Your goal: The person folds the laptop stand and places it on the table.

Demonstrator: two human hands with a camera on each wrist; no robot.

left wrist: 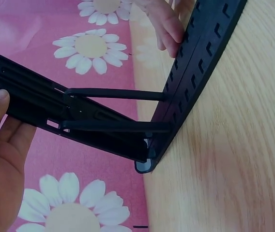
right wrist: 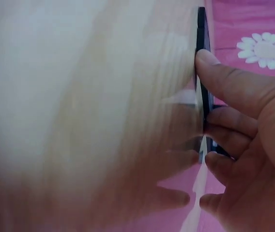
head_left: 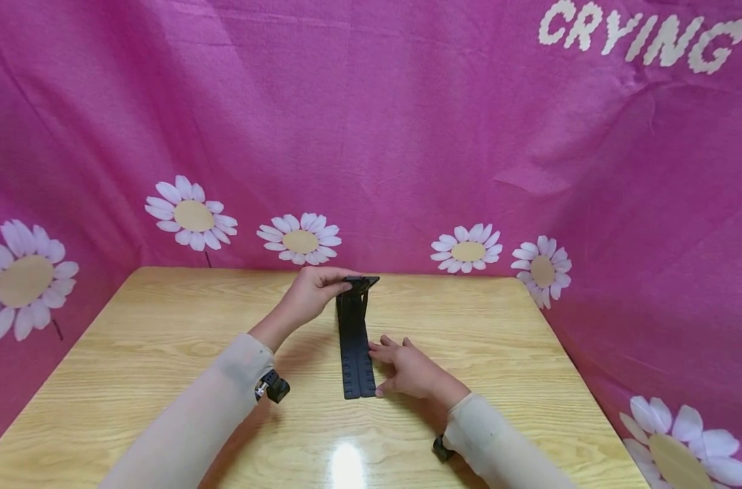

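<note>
We see a black folding stand (head_left: 355, 339) lying mid-table on the wooden table (head_left: 163, 353), its base flat and its upper panel raised on two thin struts. Our left hand (head_left: 310, 293) pinches the raised panel's far end. Our right hand (head_left: 408, 370) rests beside the base, straight fingers pressing its edge.

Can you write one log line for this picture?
left hand: lifts stand flap | right hand: presses stand base | table

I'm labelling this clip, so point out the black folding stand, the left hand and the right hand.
black folding stand (head_left: 354, 360): head view, flat base strip.
left hand (head_left: 310, 293): head view, back of hand.
right hand (head_left: 410, 370): head view, back of hand.
</note>
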